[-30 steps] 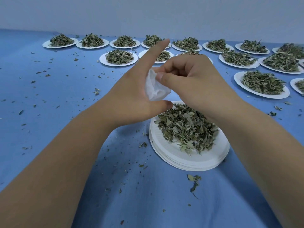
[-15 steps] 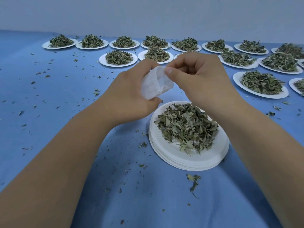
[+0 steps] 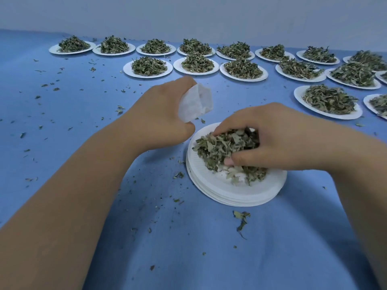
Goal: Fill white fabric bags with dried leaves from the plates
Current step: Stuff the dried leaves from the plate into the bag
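I'm watching left hand (image 3: 165, 116) pinching white fabric bag (image 3: 195, 102) | right hand (image 3: 272, 141) gone off it, clutching dried leaves (image 3: 222, 147) on near plate (image 3: 230, 191) | filling starting.

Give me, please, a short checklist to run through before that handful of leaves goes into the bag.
1. The left hand grips the white fabric bag: ok.
2. Bag mouth open and facing the right hand: cannot tell, the fabric is crumpled.
3. The right hand is curled round a handful of dried leaves on the near plate stack: ok.
4. The plate stack lies flat on the blue cloth: ok.
5. Cloth free of spilled leaf: not ok, bits lie scattered around the stack.
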`<state>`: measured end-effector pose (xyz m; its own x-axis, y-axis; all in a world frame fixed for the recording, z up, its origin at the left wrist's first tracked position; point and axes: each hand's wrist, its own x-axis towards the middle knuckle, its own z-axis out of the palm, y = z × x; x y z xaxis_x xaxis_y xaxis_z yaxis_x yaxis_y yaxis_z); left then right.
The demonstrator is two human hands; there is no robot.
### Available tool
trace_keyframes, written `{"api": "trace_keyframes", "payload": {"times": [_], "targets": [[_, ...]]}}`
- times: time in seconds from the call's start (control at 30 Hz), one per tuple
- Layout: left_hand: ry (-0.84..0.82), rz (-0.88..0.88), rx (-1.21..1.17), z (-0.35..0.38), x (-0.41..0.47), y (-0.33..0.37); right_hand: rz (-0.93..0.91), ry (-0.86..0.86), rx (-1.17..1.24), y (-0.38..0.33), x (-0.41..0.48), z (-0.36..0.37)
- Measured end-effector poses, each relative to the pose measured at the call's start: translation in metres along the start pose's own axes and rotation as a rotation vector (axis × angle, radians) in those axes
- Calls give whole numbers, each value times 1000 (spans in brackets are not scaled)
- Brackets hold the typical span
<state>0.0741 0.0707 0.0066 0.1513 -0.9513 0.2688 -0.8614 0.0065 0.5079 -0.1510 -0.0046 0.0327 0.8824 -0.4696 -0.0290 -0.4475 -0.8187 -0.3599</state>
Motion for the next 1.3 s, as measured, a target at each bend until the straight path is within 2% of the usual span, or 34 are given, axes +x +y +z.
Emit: {"api": "trace_keyframes", "payload": {"times": [0.17, 0.37, 0.5, 0.8, 0.97, 1.3], "targets": [[4, 15, 118, -10, -2, -2, -7, 125, 138, 2, -5, -3], [-46, 72, 229, -11, -2, 3, 34, 340, 189, 10, -8, -5], [-64, 106, 268, -8, -3, 8, -4, 454, 232, 7, -8, -4], [-21, 189, 229, 2, -5, 18, -1, 541, 206, -4, -4, 5], [-9, 177, 188, 6, -4, 20, -21, 569, 317, -2, -8, 3], [43, 173, 204, 12, -3, 24, -19, 618, 371, -10, -2, 13]]}}
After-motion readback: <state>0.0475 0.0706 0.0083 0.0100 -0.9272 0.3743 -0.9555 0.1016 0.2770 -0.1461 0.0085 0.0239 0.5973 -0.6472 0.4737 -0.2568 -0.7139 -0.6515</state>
